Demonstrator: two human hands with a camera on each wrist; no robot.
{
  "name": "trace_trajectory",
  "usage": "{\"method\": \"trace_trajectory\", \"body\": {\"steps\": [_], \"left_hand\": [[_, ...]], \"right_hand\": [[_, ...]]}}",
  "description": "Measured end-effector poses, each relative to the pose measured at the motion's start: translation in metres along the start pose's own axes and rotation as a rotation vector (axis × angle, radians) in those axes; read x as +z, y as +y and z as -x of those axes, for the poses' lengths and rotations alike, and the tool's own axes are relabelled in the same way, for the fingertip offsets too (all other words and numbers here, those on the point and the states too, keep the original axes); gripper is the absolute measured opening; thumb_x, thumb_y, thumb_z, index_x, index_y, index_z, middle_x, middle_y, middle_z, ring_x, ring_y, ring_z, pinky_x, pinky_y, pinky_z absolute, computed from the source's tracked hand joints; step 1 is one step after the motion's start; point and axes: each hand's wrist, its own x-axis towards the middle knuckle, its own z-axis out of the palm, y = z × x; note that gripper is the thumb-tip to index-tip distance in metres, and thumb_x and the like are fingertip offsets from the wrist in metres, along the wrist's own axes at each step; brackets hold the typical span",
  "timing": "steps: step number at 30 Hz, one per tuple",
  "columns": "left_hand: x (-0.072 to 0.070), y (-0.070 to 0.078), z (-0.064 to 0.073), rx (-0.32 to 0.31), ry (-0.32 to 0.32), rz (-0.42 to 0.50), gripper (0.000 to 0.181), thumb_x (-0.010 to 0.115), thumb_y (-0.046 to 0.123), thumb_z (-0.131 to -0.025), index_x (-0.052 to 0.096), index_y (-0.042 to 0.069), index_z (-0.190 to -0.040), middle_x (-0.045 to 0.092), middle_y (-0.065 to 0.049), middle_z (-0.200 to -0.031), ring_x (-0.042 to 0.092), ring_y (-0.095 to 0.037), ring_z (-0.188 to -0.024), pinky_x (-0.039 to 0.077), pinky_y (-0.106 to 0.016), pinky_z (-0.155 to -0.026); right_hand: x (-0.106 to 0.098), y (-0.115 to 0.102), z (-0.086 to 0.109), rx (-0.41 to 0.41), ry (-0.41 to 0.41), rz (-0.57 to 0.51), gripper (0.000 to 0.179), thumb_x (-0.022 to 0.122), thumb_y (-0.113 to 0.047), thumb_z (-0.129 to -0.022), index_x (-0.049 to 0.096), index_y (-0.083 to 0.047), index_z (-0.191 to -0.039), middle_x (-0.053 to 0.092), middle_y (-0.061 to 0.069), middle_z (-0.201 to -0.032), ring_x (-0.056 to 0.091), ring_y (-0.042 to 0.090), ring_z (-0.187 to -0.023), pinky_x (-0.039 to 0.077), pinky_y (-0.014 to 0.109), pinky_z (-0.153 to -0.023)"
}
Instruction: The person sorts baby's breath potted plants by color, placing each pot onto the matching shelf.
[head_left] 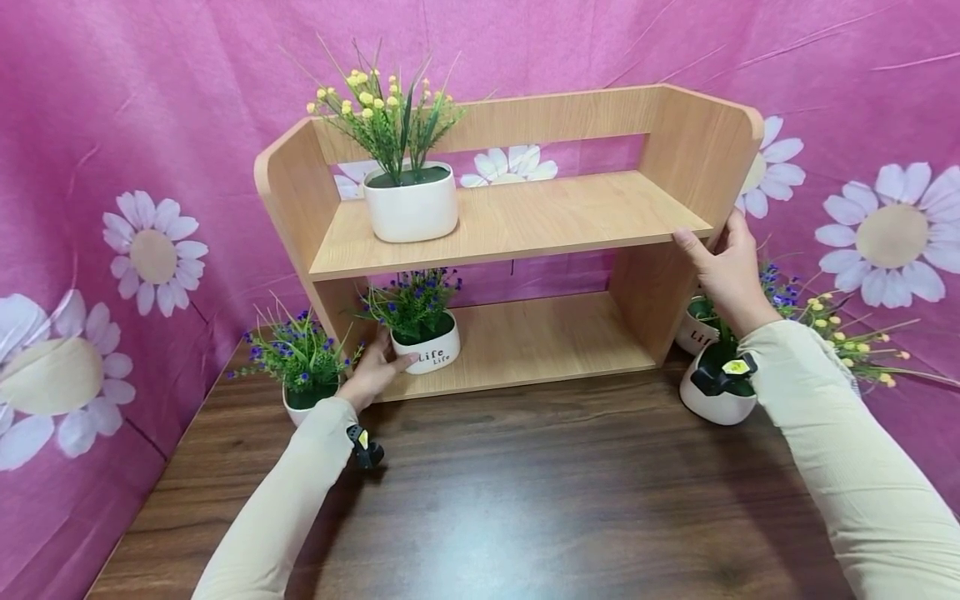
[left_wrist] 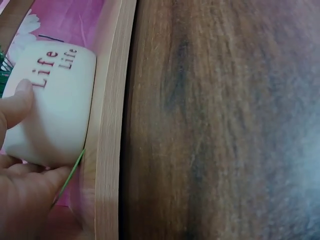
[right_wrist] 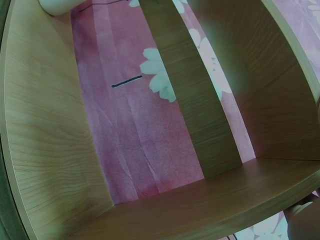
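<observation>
A two-tier wooden shelf [head_left: 555,208] stands on the table. My left hand [head_left: 372,369] holds a white flowerpot [head_left: 444,346] with purple-blue flowers at the left of the lower tier. In the left wrist view the thumb [left_wrist: 21,102] lies on the pot's front beside the "Life" lettering, and the other fingers are at its side. My right hand [head_left: 731,271] grips the shelf's right side, thumb on the front end of the upper board and fingers partly hidden outside the side panel. On the upper tier sits a white pot [head_left: 412,208] with yellow flowers.
Left of the shelf, a pot of purple-blue flowers [head_left: 300,358] is close to my left wrist. To the right, a white pot [head_left: 712,404] and a "Life" pot [head_left: 693,333] sit under my right forearm. Behind hangs a pink daisy-print cloth [head_left: 225,75]. Dark wooden tabletop [head_left: 480,492] lies in front.
</observation>
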Motion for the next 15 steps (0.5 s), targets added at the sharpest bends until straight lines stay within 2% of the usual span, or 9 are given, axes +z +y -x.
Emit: {"method": "trace_trajectory", "body": {"steps": [3, 5, 8, 11, 13, 15], "left_hand": [[0.004, 0.006, 0.006, 0.000, 0.087, -0.080, 0.072, 0.057, 0.007, -0.095, 0.015, 0.003, -0.153, 0.034, -0.023, -0.149, 0.033, -0.033, -0.137, 0.031, -0.042, -0.111], [0.008, 0.011, 0.013, -0.010, 0.171, -0.202, 0.067, 0.056, 0.011, -0.096, 0.019, 0.001, -0.152, 0.035, -0.024, -0.149, 0.033, -0.035, -0.137, 0.028, -0.044, -0.113], [0.017, 0.020, 0.025, -0.018, 0.263, -0.376, 0.063, 0.058, 0.015, -0.093, 0.031, -0.002, -0.147, 0.047, -0.026, -0.139, 0.044, -0.040, -0.128, 0.036, -0.048, -0.106], [0.028, 0.029, 0.036, 0.032, 0.279, -0.491, 0.063, 0.062, 0.016, -0.088, 0.038, -0.007, -0.141, 0.052, -0.031, -0.130, 0.050, -0.046, -0.117, 0.041, -0.053, -0.098], [0.035, 0.033, 0.042, 0.081, 0.264, -0.564, 0.066, 0.064, 0.016, -0.086, 0.037, -0.010, -0.140, 0.045, -0.032, -0.134, 0.047, -0.046, -0.120, 0.042, -0.054, -0.097], [0.041, 0.036, 0.047, 0.125, 0.237, -0.662, 0.073, 0.066, 0.019, -0.085, 0.032, -0.014, -0.141, 0.034, -0.035, -0.143, 0.038, -0.047, -0.129, 0.038, -0.055, -0.102]], "right_hand": [[0.000, 0.000, 0.000, -0.004, 0.003, -0.013, 0.063, 0.062, -0.026, -0.093, 0.030, -0.019, -0.147, 0.039, 0.014, -0.146, 0.043, 0.014, -0.126, 0.032, 0.038, -0.112], [0.000, 0.000, 0.000, -0.005, 0.003, -0.019, 0.063, 0.062, -0.025, -0.093, 0.030, -0.019, -0.147, 0.039, 0.014, -0.146, 0.043, 0.014, -0.126, 0.032, 0.037, -0.112], [0.001, 0.000, 0.000, -0.008, 0.004, -0.015, 0.063, 0.062, -0.025, -0.093, 0.030, -0.018, -0.147, 0.040, 0.014, -0.146, 0.043, 0.014, -0.126, 0.032, 0.037, -0.112], [0.001, 0.000, 0.000, -0.005, 0.005, -0.007, 0.063, 0.062, -0.026, -0.093, 0.030, -0.018, -0.147, 0.039, 0.014, -0.146, 0.043, 0.014, -0.126, 0.032, 0.037, -0.112], [0.001, 0.000, 0.000, -0.002, 0.004, -0.008, 0.064, 0.062, -0.026, -0.093, 0.030, -0.019, -0.147, 0.039, 0.014, -0.147, 0.043, 0.014, -0.127, 0.032, 0.037, -0.112], [0.001, 0.000, 0.000, 0.000, 0.001, -0.014, 0.064, 0.062, -0.026, -0.093, 0.029, -0.019, -0.147, 0.038, 0.013, -0.147, 0.042, 0.014, -0.127, 0.031, 0.038, -0.112]]}}
